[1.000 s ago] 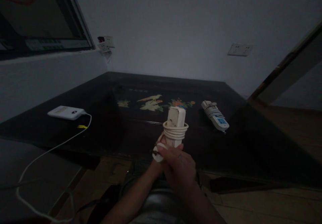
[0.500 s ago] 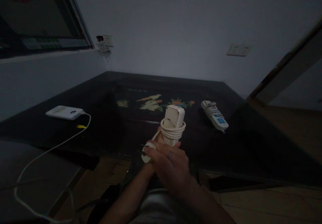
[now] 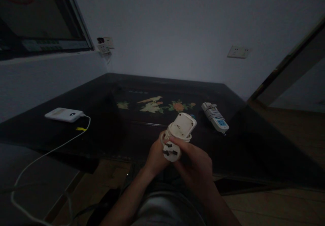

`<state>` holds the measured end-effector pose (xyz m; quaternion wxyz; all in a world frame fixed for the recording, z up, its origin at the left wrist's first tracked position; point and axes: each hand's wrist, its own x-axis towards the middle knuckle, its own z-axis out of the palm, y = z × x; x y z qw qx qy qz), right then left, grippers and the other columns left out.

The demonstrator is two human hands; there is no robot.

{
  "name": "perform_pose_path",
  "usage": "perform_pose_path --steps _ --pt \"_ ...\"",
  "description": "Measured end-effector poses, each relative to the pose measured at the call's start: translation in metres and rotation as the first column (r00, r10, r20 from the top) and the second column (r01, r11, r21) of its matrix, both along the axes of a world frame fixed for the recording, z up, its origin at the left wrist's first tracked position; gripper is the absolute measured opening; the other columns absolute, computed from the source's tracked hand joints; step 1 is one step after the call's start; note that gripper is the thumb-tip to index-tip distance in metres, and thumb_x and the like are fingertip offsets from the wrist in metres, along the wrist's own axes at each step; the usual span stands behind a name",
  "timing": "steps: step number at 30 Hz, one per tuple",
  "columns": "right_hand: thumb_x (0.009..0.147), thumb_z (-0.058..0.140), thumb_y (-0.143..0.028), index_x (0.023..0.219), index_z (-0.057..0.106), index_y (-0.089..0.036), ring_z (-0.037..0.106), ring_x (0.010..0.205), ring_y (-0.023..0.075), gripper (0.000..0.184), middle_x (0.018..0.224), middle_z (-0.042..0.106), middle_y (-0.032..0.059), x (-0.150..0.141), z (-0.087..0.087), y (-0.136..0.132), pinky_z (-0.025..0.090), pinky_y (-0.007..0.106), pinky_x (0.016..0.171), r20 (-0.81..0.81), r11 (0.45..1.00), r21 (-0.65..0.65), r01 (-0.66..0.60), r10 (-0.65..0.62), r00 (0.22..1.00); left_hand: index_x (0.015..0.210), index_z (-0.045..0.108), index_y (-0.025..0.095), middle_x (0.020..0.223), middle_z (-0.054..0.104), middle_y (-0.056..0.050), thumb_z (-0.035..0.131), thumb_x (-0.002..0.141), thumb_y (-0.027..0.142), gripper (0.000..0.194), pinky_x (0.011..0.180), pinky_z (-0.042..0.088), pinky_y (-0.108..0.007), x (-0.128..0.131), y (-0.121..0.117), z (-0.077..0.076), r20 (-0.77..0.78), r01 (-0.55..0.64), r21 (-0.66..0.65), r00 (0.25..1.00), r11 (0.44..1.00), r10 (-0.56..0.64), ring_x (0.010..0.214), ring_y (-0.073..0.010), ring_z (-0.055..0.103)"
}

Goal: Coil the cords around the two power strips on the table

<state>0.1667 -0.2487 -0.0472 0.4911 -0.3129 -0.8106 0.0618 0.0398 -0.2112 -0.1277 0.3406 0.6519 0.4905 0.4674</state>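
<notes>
Power strip (image 3: 183,124): held it, tilted and wrapped in its white cord (image 3: 188,138), above the near side of a black table (image 3: 122,139), closing the left hand (image 3: 156,155) round its lower end. Pinched its three-pin plug (image 3: 171,150) in the right hand (image 3: 199,160), with pins (image 3: 174,152) turned toward the camera. Saw faint characters (image 3: 138,92) beyond a painted bird (image 3: 151,100), too small to read. Saw a blue label (image 3: 221,121) on a second power strip (image 3: 223,128) to the right, and a yellow tag (image 3: 80,129) near the cable (image 3: 90,119) of a white power bank (image 3: 63,114). Could read neither, nor the green marks (image 3: 48,47) along the window (image 3: 48,16).

Apparently a power bank (image 3: 64,115) on the table (image 3: 116,134).
</notes>
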Motion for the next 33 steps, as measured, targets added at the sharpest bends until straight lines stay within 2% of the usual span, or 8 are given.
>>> perform_pose_path --steps 4,7,13,19,22,25,29,33 --pt "0.081 0.052 -0.01 0.116 0.059 -0.024 0.071 0.086 0.0142 0.038 0.097 0.075 0.0027 0.003 0.009 0.0 0.055 0.021 0.076 0.034 0.999 0.024 -0.043 0.043 0.999 0.127 0.049 0.022 0.118 0.063 -0.009 0.064 0.074 0.023 0.056 0.095 0.047 -0.036 -0.002 -0.002 0.004 0.016 0.031 0.023 0.999 0.999 -0.031 0.11 -0.0247 0.06" --pt "0.081 0.053 -0.011 0.113 0.062 -0.024 0.071 0.084 0.015 0.035 0.096 0.075 0.0019 0.009 0.027 0.004 0.055 0.023 0.075 0.098 1.0 0.0 0.001 -0.001 0.995 0.119 0.055 0.021 0.109 0.067 -0.008 0.067 0.068 0.022 0.052 0.091 0.048 -0.036 -0.011 -0.003 0.013 -0.132 0.059 0.006 0.99 0.998 -0.058 0.105 -0.0265 0.061" --pt "0.074 0.072 -0.023 0.105 0.066 -0.019 0.07 0.076 0.0178 0.032 0.089 0.074 0.0028 0.033 0.079 0.062 0.057 0.026 0.065 0.009 0.954 -0.294 -0.056 0.062 0.998 0.122 0.053 0.022 0.117 0.064 -0.008 0.075 0.055 0.018 0.07 0.092 0.045 -0.04 -0.029 -0.008 0.034 -0.427 0.252 0.094 0.884 0.963 -0.19 0.106 -0.0287 0.06" --pt "0.068 0.077 -0.031 0.087 0.065 -0.013 0.069 0.058 0.0162 0.029 0.071 0.072 0.0058 0.053 0.07 0.138 0.054 0.022 0.047 -0.304 0.671 -0.692 -0.267 0.064 0.95 0.121 0.051 0.02 0.118 0.061 -0.011 0.079 0.052 0.023 0.075 0.093 0.045 -0.042 -0.033 -0.014 0.035 -0.328 0.187 0.095 0.933 0.978 -0.146 0.106 -0.0293 0.059" --pt "0.068 0.077 -0.029 0.081 0.064 -0.013 0.068 0.055 0.0139 0.024 0.069 0.071 0.0064 0.05 0.049 0.156 0.053 0.019 0.046 -0.358 0.547 -0.774 -0.317 0.035 0.933 0.118 0.053 0.02 0.117 0.062 -0.01 0.077 0.057 0.025 0.066 0.095 0.045 -0.039 -0.03 -0.016 0.032 -0.161 0.164 0.104 0.976 0.981 -0.146 0.108 -0.0274 0.058" --pt "0.072 0.074 -0.03 0.081 0.061 -0.015 0.067 0.055 0.0121 0.022 0.073 0.073 0.0052 0.046 0.024 0.157 0.055 0.019 0.049 -0.483 0.49 -0.767 -0.415 -0.015 0.875 0.125 0.049 0.018 0.126 0.058 -0.011 0.075 0.063 0.034 0.069 0.1 0.042 -0.037 -0.025 -0.016 0.027 0.09 0.057 0.129 0.994 0.99 -0.069 0.117 -0.0276 0.054" --pt "0.075 0.071 -0.033 0.086 0.059 -0.019 0.071 0.066 0.0145 0.021 0.08 0.074 0.0044 0.054 0.004 0.139 0.058 0.021 0.057 -0.636 0.507 -0.701 -0.502 -0.125 0.762 0.127 0.048 0.014 0.128 0.058 -0.013 0.067 0.071 0.046 0.067 0.101 0.042 -0.036 -0.028 -0.009 0.024 0.33 -0.077 0.035 0.942 0.996 0.061 0.12 -0.0266 0.053" --pt "0.08 0.067 -0.035 0.093 0.063 -0.021 0.072 0.082 0.0184 0.02 0.083 0.074 0.0037 0.076 0.028 0.104 0.061 0.029 0.07 -0.702 0.708 -0.569 -0.419 -0.152 0.696 0.124 0.053 0.012 0.125 0.061 -0.013 0.068 0.071 0.04 0.062 0.101 0.042 -0.037 -0.035 0.0 0.022 0.3 -0.115 -0.061 0.945 0.991 0.128 0.117 -0.0256 0.056"
